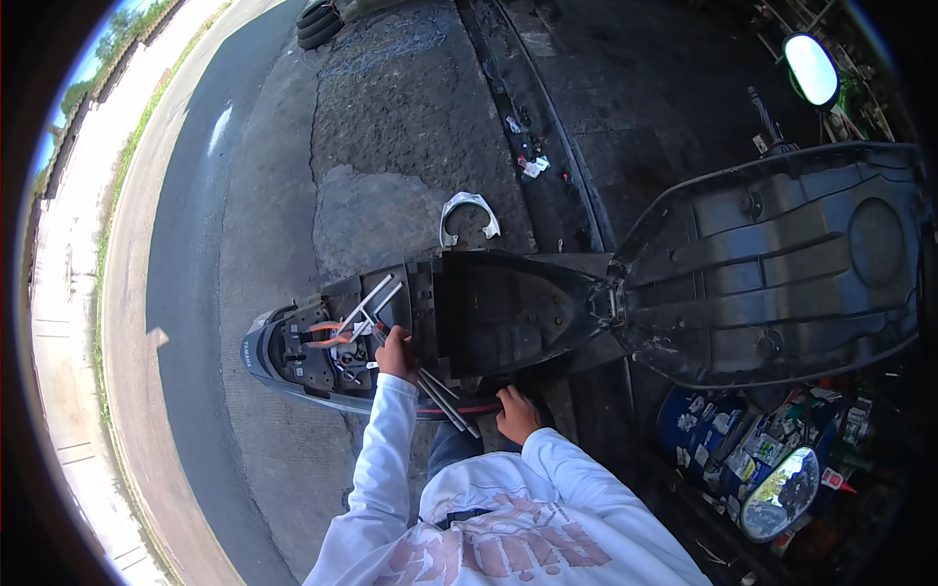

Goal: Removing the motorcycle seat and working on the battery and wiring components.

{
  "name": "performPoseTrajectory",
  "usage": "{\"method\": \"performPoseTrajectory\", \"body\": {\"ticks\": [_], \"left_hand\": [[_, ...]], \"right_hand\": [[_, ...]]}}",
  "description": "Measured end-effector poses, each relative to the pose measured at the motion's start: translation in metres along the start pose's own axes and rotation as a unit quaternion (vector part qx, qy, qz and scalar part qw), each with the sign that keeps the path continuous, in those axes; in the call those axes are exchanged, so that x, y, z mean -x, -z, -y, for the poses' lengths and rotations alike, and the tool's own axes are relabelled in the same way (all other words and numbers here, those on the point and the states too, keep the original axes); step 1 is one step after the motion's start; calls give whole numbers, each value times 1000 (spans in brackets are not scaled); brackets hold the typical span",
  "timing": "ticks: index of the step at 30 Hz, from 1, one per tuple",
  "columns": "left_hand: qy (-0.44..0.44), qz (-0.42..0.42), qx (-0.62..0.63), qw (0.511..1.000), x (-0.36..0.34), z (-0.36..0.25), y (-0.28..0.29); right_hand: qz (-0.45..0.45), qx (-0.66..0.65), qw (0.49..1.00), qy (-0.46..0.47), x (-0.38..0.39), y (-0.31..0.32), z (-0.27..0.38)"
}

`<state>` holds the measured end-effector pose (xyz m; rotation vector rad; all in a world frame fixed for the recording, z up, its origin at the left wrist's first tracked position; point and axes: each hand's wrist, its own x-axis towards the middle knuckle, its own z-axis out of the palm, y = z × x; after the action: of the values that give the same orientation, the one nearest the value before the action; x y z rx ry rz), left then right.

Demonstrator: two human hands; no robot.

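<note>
A motor scooter lies across the view with its seat (782, 259) swung up, underside showing, and its dark storage compartment (508, 313) uncovered. My left hand (396, 354) is closed around several metal T-handle wrenches (369, 311) over the scooter's tail; their crossbars point away from me, and their shafts come out toward my body. Beside it, on the tail, lie orange-handled pliers (327, 337) and small parts too jumbled to make out. My right hand (518, 414) has its fingers curled on the near edge of the scooter's side panel (459, 410).
Beyond the scooter, a silver curved grab rail (469, 202) lies on rough ground. Far off are stacked tyres (318, 24) and a gutter with litter (534, 166). A blue drum (699, 425) with bottles and a mirror (782, 496) stand at the near right.
</note>
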<state>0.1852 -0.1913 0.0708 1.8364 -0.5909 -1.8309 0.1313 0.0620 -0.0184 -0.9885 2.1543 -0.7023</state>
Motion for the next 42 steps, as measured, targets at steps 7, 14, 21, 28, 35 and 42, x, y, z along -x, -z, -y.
{"method": "performPoseTrajectory", "body": {"ticks": [7,14,21,28,35,42], "left_hand": [[26,-5,-60,998,-15,4,14],[28,14,-15,999,-20,7,16],[35,-2,-43,998,-22,17,32],[15,-71,2,997,-6,4,7],[-1,-78,-42,996,-16,11,18],[4,-62,-39,997,-18,18,24]], "right_hand": [[-19,-3,1000,11,-4,10,9],[14,-19,1000,-4,-5,17,6],[15,-52,998,-13,-3,19,6],[4,-55,998,-35,-12,18,8],[32,-44,998,-31,-18,20,9],[37,20,999,-2,-24,26,9]]}}
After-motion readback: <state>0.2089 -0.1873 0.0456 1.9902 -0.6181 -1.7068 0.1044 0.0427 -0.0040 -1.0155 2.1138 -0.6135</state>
